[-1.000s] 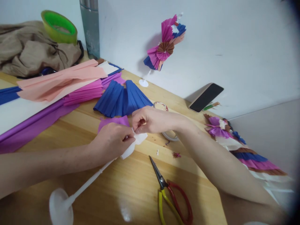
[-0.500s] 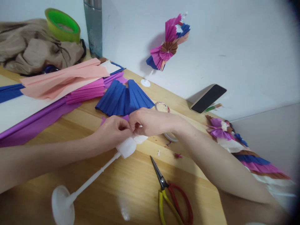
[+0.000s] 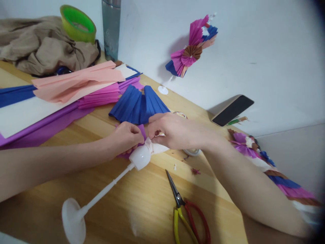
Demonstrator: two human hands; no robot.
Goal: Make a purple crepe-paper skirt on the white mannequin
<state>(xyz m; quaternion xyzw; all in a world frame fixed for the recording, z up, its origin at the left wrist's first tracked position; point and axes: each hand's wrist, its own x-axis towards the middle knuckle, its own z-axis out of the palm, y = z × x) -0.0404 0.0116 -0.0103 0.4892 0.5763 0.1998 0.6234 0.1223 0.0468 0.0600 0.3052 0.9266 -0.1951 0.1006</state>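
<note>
A white plastic stand lies tilted across the table, with its round base [image 3: 73, 220] at the lower left and its cup [image 3: 141, 158] below my hands. Thin white crumpled paper [image 3: 149, 145] sticks out of the cup's upper end. My right hand [image 3: 175, 130] is closed in a pinch on this paper. To its left, my left hand [image 3: 127, 136] is also pinched shut by the cup; what lies between its fingertips is hidden. Purple paper [image 3: 141, 129] shows behind and under the fingers. A pleated blue paper piece [image 3: 138, 105] sits just beyond both hands.
Scissors [image 3: 179, 200] with red and yellow handles lie at front. Tape rolls sit partly behind my right hand. Folded coloured paper [image 3: 76, 84], brown cloth [image 3: 50, 51] and a green tape roll [image 3: 78, 25] are at left. A phone [image 3: 233, 110] and finished paper figure [image 3: 190, 54] stand by the wall.
My hands have moved slightly apart, so the cup and the crumpled white paper show more. The whole view has shifted a little, with most things further right.
</note>
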